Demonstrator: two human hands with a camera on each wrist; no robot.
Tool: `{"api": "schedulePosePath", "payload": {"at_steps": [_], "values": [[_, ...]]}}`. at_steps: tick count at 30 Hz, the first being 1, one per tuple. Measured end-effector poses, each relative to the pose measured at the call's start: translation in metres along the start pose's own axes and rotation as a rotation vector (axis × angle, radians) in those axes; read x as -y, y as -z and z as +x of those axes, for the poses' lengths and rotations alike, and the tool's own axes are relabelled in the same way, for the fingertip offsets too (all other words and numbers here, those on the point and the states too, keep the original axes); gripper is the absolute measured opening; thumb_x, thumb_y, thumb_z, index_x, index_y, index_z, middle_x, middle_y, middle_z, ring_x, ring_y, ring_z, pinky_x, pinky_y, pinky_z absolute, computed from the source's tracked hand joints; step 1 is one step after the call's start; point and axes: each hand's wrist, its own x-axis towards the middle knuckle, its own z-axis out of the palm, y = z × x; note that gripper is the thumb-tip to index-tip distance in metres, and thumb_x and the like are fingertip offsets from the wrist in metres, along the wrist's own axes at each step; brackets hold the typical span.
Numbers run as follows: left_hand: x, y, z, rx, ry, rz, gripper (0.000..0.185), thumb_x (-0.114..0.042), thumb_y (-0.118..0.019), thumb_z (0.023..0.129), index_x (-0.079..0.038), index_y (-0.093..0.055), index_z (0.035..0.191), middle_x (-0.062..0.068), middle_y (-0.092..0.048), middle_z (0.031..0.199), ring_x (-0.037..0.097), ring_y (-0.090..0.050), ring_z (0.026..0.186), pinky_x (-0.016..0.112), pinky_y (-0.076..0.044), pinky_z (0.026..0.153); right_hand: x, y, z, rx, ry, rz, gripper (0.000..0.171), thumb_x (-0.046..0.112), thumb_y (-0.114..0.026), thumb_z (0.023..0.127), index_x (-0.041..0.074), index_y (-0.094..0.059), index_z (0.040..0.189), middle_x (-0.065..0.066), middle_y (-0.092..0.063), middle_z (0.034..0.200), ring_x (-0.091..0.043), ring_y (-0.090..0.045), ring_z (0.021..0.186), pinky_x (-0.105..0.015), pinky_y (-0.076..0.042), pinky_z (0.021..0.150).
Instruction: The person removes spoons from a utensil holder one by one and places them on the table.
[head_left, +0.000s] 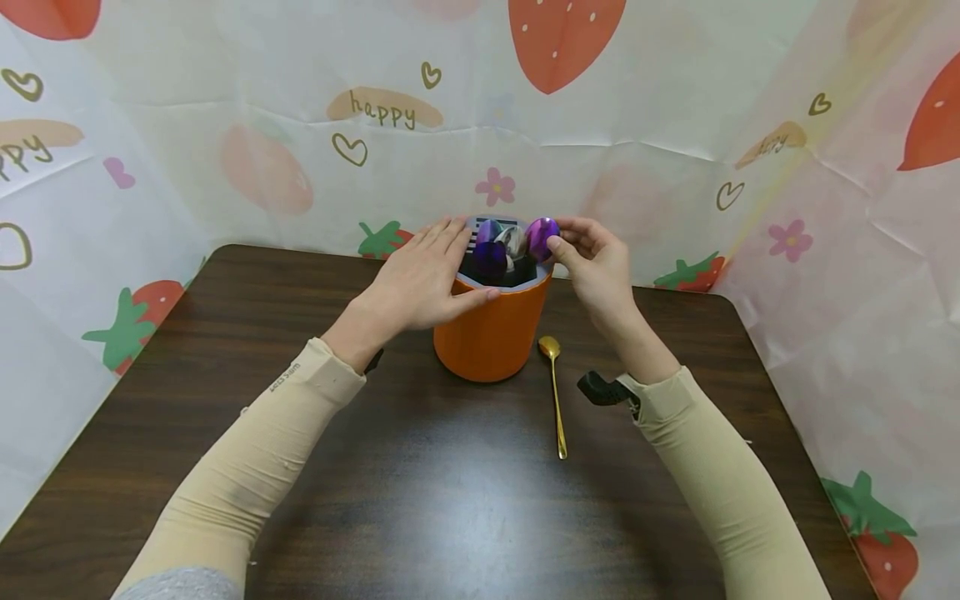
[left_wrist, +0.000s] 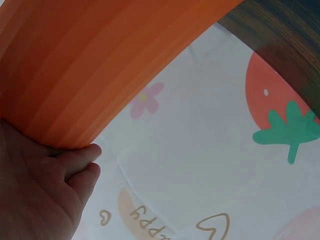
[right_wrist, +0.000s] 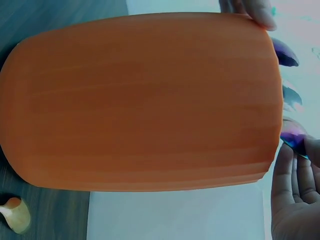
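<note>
An orange pot (head_left: 491, 333) with a pale rim stands upright on the table. Several shiny spoons poke up inside it, among them a dark purple spoon (head_left: 491, 257) and a silver spoon (head_left: 513, 242). My left hand (head_left: 423, 275) rests on the pot's left rim with straight fingers, its thumb along the front edge; in the left wrist view its fingertips meet the orange wall. At the right rim my right hand (head_left: 600, 267) pinches the bowl of a bright purple spoon (head_left: 542, 237) between thumb and fingers. That spoon's handle is hidden in the pot.
A gold spoon (head_left: 555, 392) lies on the dark wooden table (head_left: 375, 483), just right of the pot. Behind and on both sides hangs a white cloth (head_left: 285, 75) printed with strawberries, close to the table's back edge.
</note>
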Motion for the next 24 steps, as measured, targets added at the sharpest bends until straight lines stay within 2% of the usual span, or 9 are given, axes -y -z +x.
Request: {"api": "schedulePosePath", "payload": {"at_steps": [11,19,24], "values": [[0.0,0.0,0.001,0.011,0.003,-0.001,0.106,-0.081,-0.034,0.097,-0.001,-0.021,0.165,0.016,-0.013,0.173,0.034,-0.011,0.16,0.046,-0.01,0.13,0.009,0.0,-0.004,-0.034,0.042,0.065,0.031,-0.003,-0.066,0.099,-0.013,-0.062,0.128,-0.002,-0.069,0.098,-0.015,-0.067,0.09,-0.024,-0.06,0.083],[0.0,-0.001,0.0,0.004,0.006,-0.001,0.107,-0.081,-0.034,0.097,-0.001,-0.021,0.165,0.016,-0.013,0.173,0.034,-0.011,0.16,0.046,-0.01,0.13,0.02,0.001,-0.008,-0.045,0.08,0.151,0.022,-0.001,-0.068,0.099,-0.004,-0.068,0.12,-0.006,-0.07,0.1,-0.018,-0.068,0.089,-0.025,-0.061,0.082],[-0.001,0.0,0.0,0.0,0.006,0.006,0.107,-0.081,-0.034,0.097,0.0,-0.021,0.165,0.016,-0.014,0.173,0.035,-0.012,0.16,0.046,-0.011,0.13,0.028,0.0,-0.011,-0.049,0.133,0.186,0.02,-0.002,-0.068,0.098,-0.004,-0.068,0.119,-0.006,-0.071,0.1,-0.018,-0.068,0.089,-0.027,-0.062,0.08]]}}
